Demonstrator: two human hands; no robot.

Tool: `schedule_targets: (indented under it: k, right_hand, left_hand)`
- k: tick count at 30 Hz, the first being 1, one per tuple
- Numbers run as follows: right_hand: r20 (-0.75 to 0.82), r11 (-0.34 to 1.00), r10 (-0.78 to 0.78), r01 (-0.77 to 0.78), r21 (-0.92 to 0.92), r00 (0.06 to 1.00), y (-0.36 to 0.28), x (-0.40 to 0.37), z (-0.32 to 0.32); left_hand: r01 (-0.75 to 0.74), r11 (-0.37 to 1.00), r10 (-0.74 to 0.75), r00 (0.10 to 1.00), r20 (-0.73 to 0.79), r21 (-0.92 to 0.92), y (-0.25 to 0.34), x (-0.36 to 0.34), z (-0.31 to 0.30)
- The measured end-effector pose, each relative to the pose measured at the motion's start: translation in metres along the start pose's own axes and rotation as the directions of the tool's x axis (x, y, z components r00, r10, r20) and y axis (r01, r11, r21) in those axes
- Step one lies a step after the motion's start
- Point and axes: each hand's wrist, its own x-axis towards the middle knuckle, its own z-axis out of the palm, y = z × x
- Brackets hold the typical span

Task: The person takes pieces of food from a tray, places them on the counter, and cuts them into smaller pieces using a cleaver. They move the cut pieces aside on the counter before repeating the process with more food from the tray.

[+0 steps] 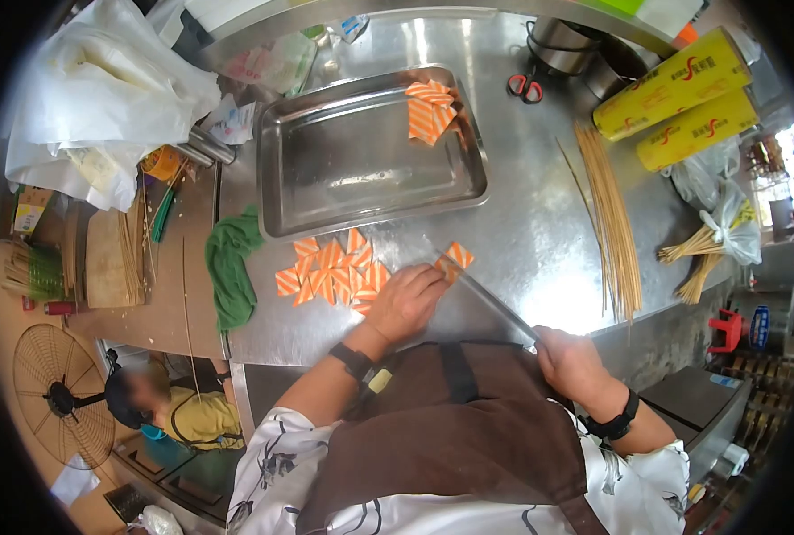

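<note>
My right hand [571,361] is closed around the handle of a knife [501,308], whose long narrow blade slants up and left. The blade's far end lies across an orange-and-white striped food piece [459,253] on the steel counter. My left hand [410,301] has its fingers bent together, the fingertips against that piece close to the blade. Left of this hand lies a loose pile of similar striped pieces [330,272]. Behind them is a shallow steel tray [343,223], with several more striped pieces [431,111] in its far right corner.
A green cloth [233,267] lies left of the pile. On the right are bamboo skewers [609,223], red-handled scissors [525,88] and yellow film rolls [674,85]. White plastic bags [111,80] stand at the back left. Another person [192,415] is beyond the counter's left end.
</note>
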Motion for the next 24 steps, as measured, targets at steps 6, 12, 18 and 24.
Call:
schedule_targets:
  k: [6,12,18,24]
  right_hand:
    - [0.036,1.000,0.009,-0.009,-0.003,0.999,0.002,0.005,0.002]
    - [0.129,0.994,0.110,-0.111,-0.006,0.985,0.012,0.010,0.015]
    - [0.046,0.987,0.152,-0.153,0.037,0.987,0.009,0.005,0.014]
    - [-0.033,0.996,0.079,-0.078,0.036,0.996,-0.005,-0.013,0.000]
  left_hand:
    - [0.014,1.000,-0.013,1.000,0.024,-0.028,-0.002,-0.002,0.002]
    - [-0.015,1.000,0.014,1.000,-0.025,-0.022,-0.002,0.004,0.003]
    - [0.017,1.000,-0.018,1.000,-0.024,-0.026,-0.003,0.004,0.014]
    - [-0.030,0.999,0.028,0.997,-0.071,-0.034,0.000,0.007,0.009]
